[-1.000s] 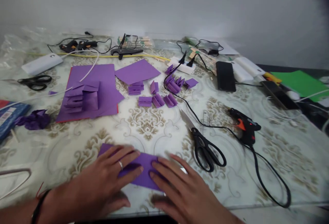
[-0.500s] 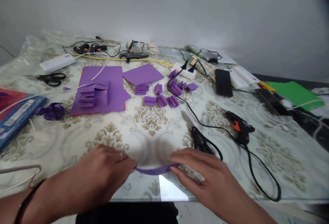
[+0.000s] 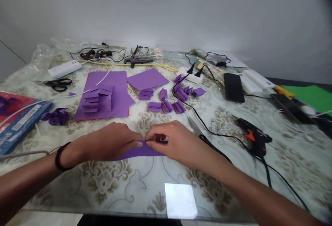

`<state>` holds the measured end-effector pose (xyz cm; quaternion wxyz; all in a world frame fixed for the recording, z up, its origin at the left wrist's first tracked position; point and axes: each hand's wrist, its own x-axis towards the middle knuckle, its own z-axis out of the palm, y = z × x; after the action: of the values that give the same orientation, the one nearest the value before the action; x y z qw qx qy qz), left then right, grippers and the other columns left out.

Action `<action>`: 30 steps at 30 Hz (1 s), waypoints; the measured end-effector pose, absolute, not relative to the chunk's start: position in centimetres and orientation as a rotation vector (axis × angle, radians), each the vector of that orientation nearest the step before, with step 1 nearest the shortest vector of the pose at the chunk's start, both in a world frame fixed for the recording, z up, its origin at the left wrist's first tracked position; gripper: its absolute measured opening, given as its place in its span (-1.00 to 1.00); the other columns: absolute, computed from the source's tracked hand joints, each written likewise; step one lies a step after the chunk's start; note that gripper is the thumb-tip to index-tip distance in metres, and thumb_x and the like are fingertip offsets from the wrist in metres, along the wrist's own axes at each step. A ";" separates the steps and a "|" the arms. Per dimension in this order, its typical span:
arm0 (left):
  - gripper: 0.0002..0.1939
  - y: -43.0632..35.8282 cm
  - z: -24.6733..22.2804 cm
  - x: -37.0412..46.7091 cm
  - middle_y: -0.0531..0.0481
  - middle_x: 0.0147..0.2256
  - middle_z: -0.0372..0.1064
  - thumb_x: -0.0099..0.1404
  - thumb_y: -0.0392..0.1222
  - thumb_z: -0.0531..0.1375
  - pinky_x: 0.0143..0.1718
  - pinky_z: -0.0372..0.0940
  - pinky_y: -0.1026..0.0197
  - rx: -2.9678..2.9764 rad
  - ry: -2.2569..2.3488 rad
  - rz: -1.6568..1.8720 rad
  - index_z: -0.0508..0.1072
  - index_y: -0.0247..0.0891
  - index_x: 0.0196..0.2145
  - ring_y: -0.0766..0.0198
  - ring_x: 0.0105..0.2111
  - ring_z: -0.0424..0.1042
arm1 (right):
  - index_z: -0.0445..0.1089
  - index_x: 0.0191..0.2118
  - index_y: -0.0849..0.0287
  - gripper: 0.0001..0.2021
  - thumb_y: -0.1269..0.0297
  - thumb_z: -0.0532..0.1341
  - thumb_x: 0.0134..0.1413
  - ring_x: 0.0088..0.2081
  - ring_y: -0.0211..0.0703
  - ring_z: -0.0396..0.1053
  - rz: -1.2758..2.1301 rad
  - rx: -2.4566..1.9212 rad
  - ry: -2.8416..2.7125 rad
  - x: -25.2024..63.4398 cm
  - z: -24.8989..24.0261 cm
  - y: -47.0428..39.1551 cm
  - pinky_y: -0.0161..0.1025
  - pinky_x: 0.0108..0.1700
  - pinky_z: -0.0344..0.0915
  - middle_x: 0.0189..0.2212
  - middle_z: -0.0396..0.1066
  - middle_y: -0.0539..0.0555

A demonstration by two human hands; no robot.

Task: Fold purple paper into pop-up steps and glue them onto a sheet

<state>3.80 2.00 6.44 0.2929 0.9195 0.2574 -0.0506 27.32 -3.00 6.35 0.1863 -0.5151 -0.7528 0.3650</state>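
Observation:
A purple paper strip (image 3: 140, 153) lies lengthwise from left to right over the patterned table. My left hand (image 3: 111, 141) pinches its upper edge, thumb and fingers pressed together. Close beside it, my right hand (image 3: 172, 141) grips the same edge between thumb and forefinger, the fingertips of both hands nearly touching. Beyond them lie several small folded purple pieces (image 3: 167, 106) and a purple sheet (image 3: 148, 78). More folded purple strips (image 3: 90, 102) rest on a stack of purple sheets (image 3: 119, 94) at the left.
Scissors (image 3: 195, 127) lie partly under my right forearm. A glue gun (image 3: 256, 137) with a lit red light sits at the right, its cable trailing forward. A phone (image 3: 233, 87), a power strip (image 3: 190, 76), crumpled purple paper (image 3: 55, 116) and more scissors (image 3: 58, 84) surround the work area.
Both hands have moved forward, away from the table's front edge, and closer together. The strip, earlier stretched between them and seen edge-on, now shows its broad face. The view has shifted slightly.

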 end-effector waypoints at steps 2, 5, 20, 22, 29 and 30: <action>-0.66 2.3 6.6 4.0 0.12 -0.52 0.31 0.61 -0.18 0.06 -0.43 -0.08 0.19 2.425 0.691 -0.128 0.47 -0.21 -0.34 0.30 -0.54 0.21 | 0.64 -0.33 0.12 -0.86 0.49 0.38 0.20 -0.39 -0.24 0.49 1.051 -1.419 -2.101 27.2 6.4 -2.8 -0.31 -0.31 0.29 -0.42 0.63 -0.05; -0.60 2.7 7.2 4.1 0.17 -0.57 0.15 0.63 -0.17 0.02 -0.46 -0.08 0.22 2.369 0.680 -0.122 0.38 -0.22 -0.41 0.36 -0.57 0.12 | 0.61 -0.38 0.13 -0.83 0.52 0.36 0.20 -0.41 -0.26 0.47 1.083 -1.376 -2.072 27.2 6.5 -2.6 -0.32 -0.32 0.29 -0.46 0.60 -0.07; -0.45 4.1 5.3 -0.4 0.14 -0.52 0.14 0.62 0.19 -0.01 -0.51 0.10 0.29 2.075 0.804 -0.139 0.21 -0.20 -0.46 0.35 -0.54 0.14 | 0.57 -0.31 0.07 -0.79 0.09 0.31 0.29 -0.27 -0.07 0.60 0.790 -1.565 -1.869 36.3 6.6 -2.9 -0.19 -0.17 0.47 -0.30 0.67 0.04; -0.47 3.6 5.3 0.5 0.14 -0.52 0.14 0.63 0.14 -0.02 -0.50 0.10 0.29 2.089 0.760 -0.113 0.20 -0.20 -0.46 0.35 -0.53 0.14 | 0.59 -0.16 0.07 -0.83 0.12 0.29 0.33 -0.15 -0.04 0.62 0.763 -1.495 -1.889 34.7 6.3 -3.2 -0.14 -0.04 0.49 -0.17 0.70 0.07; -0.57 3.4 5.6 3.3 0.17 -0.57 0.06 0.62 -0.04 0.03 -0.53 -0.03 0.25 2.170 0.642 -0.105 0.20 -0.20 -0.45 0.36 -0.56 0.07 | 0.65 -0.25 0.09 -0.94 0.35 0.39 0.23 -0.26 -0.13 0.62 1.006 -1.378 -1.932 29.2 4.8 -3.0 -0.25 -0.16 0.49 -0.28 0.71 0.00; -0.57 3.6 5.5 3.5 0.17 -0.57 0.05 0.62 -0.04 0.03 -0.53 -0.03 0.25 2.177 0.629 -0.104 0.20 -0.20 -0.45 0.36 -0.56 0.06 | 0.64 -0.29 0.10 -0.92 0.37 0.38 0.23 -0.29 -0.15 0.61 1.041 -1.379 -1.917 29.1 4.8 -2.9 -0.27 -0.21 0.47 -0.32 0.70 -0.01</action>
<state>3.51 3.61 5.55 0.4228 0.8697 0.2513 -0.0416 29.05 -2.87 4.75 0.2766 -0.5136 -0.7139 0.3874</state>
